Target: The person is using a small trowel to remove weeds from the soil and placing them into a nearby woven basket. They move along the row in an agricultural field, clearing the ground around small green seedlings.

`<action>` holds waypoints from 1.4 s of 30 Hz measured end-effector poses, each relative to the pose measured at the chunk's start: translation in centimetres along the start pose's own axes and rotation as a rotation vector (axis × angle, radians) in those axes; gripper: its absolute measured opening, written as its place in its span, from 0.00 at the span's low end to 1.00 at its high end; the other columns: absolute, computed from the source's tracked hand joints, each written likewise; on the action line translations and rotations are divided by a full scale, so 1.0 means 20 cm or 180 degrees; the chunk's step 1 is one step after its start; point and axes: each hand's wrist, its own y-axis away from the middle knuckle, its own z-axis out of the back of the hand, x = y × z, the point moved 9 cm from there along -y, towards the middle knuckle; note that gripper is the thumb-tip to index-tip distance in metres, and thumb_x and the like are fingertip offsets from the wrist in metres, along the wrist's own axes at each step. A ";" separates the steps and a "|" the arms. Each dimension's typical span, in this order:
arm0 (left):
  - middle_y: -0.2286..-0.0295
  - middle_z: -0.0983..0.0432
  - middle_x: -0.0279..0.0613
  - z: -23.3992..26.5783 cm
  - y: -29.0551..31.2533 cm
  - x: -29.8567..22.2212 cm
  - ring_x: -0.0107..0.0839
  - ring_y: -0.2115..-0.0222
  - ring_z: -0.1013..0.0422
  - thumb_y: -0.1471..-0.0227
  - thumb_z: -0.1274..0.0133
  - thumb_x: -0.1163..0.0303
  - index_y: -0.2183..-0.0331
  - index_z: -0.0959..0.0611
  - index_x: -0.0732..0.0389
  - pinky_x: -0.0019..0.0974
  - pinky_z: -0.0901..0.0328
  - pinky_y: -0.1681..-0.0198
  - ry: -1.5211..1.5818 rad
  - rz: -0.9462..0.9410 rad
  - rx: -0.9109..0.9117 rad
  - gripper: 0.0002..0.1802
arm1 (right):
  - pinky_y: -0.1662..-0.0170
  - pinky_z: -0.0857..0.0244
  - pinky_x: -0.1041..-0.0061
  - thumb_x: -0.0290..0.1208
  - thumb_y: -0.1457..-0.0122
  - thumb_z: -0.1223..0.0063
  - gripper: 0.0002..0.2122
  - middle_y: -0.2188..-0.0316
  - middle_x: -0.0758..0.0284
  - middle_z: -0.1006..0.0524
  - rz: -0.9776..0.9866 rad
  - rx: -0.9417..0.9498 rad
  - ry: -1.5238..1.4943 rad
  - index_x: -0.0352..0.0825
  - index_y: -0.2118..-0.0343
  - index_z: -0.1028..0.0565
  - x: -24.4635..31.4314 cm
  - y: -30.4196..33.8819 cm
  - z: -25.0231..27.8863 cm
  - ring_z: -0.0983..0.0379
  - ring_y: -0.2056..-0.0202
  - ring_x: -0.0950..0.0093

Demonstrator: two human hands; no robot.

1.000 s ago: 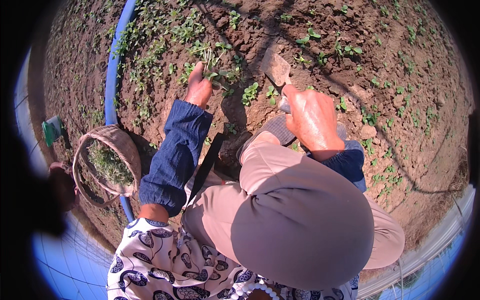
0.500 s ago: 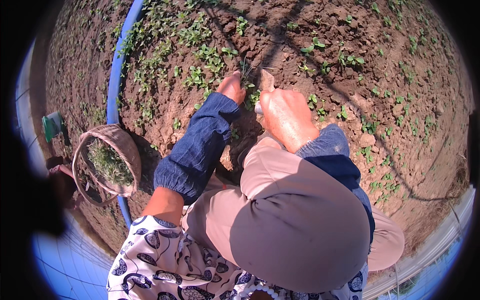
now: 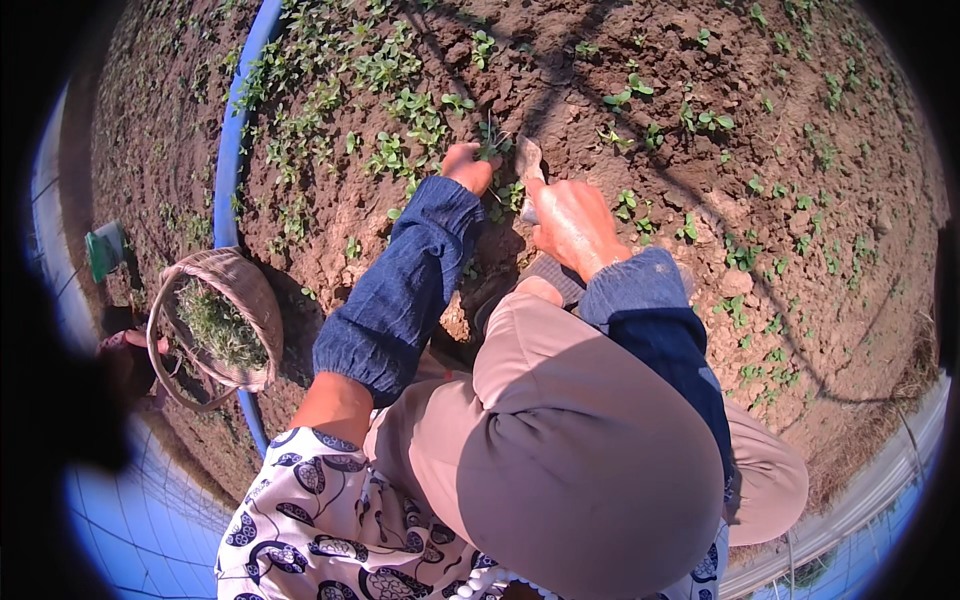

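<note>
My left hand (image 3: 469, 168) is closed low over the soil, its fingers pinching a small green weed (image 3: 491, 140) with thin leaves. Just right of it, my right hand (image 3: 578, 224) grips a small flat-bladed trowel (image 3: 529, 160). The trowel's soil-coated blade points away from me, close beside the weed but apart from my left fingers. Part of its handle is hidden in my right fist. Low seedlings (image 3: 514, 194) grow between the two hands. Whether the weed's roots are out of the ground, I cannot tell.
At the left stands a wicker basket (image 3: 262, 300) with pulled greens (image 3: 218, 325) inside. A blue hose (image 3: 228, 190) runs past it. Beyond is a green container (image 3: 104, 250). Leafy seedlings (image 3: 715, 121) dot the brown soil. Another person's hand (image 3: 125, 340) shows at the far left.
My right hand has shifted slightly right and turned, and the trowel blade now stands at a different angle. My left hand stays near the same spot, with the weed more visible at its fingers.
</note>
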 end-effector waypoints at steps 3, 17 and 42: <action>0.83 0.31 0.33 -0.07 0.00 0.02 0.28 0.84 0.37 0.51 0.40 0.74 0.70 0.20 0.62 0.37 0.46 0.81 0.0815 0.0295 0.0240 0.04 | 0.69 0.30 0.59 0.23 0.60 0.42 0.13 0.79 0.54 0.23 0.0008 -0.0111 -0.0169 0.29 0.68 0.26 -0.09 0.06 -0.02 0.24 0.72 0.54; 0.84 0.33 0.31 -0.02 0.11 -0.08 0.22 0.89 0.44 0.50 0.43 0.75 0.71 0.20 0.61 0.32 0.54 0.87 0.1281 0.0844 0.0430 0.02 | 0.70 0.28 0.61 0.24 0.57 0.43 0.10 0.79 0.55 0.22 -0.0116 -0.0239 0.0040 0.29 0.69 0.24 0.04 -0.03 -0.01 0.21 0.73 0.59; 0.69 0.27 0.36 0.30 0.42 -0.10 0.26 0.77 0.29 0.39 0.53 0.69 0.62 0.28 0.59 0.33 0.35 0.79 0.1695 0.0423 0.0475 0.05 | 0.70 0.34 0.59 0.22 0.58 0.48 0.13 0.81 0.55 0.25 -0.0392 -0.0708 -0.0493 0.38 0.65 0.24 -0.10 0.33 0.26 0.26 0.75 0.52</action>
